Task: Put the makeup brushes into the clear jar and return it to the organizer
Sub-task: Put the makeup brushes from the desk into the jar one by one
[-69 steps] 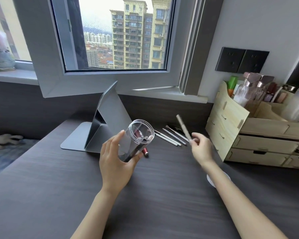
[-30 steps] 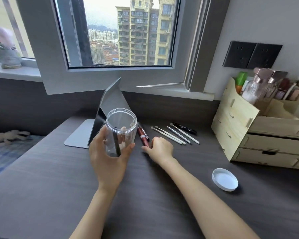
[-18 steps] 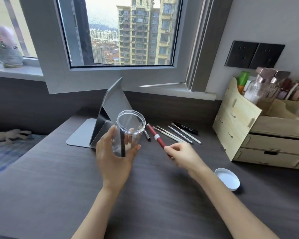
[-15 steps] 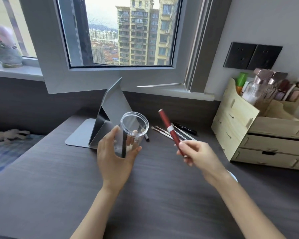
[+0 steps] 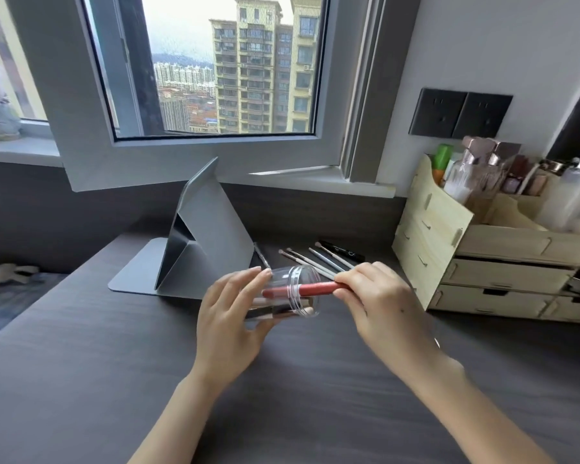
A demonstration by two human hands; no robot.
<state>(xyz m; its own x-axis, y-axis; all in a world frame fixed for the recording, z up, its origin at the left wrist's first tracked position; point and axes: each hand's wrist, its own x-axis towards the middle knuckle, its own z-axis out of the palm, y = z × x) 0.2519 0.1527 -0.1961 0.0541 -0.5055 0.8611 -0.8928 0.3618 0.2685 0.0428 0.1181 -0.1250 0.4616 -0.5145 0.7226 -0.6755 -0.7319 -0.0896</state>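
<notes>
My left hand (image 5: 230, 324) holds the clear jar (image 5: 293, 291) tipped on its side above the desk, mouth facing right. A dark brush lies inside it. My right hand (image 5: 379, 303) pinches the end of a red-handled brush (image 5: 310, 289), whose front half is inside the jar's mouth. Several thin white-handled brushes (image 5: 318, 261) and a black tube (image 5: 344, 251) lie on the desk behind the jar. The wooden organizer (image 5: 449, 252) stands at the right.
A grey folding mirror stand (image 5: 198, 242) sits behind the jar on the left, with one more brush (image 5: 262, 256) beside it. The organizer's top holds bottles (image 5: 472, 175). The open window frame (image 5: 188, 162) overhangs the desk's back edge.
My right hand lifted the red brush off the desk and pushed it into the jar. My left hand tipped the jar from upright onto its side.
</notes>
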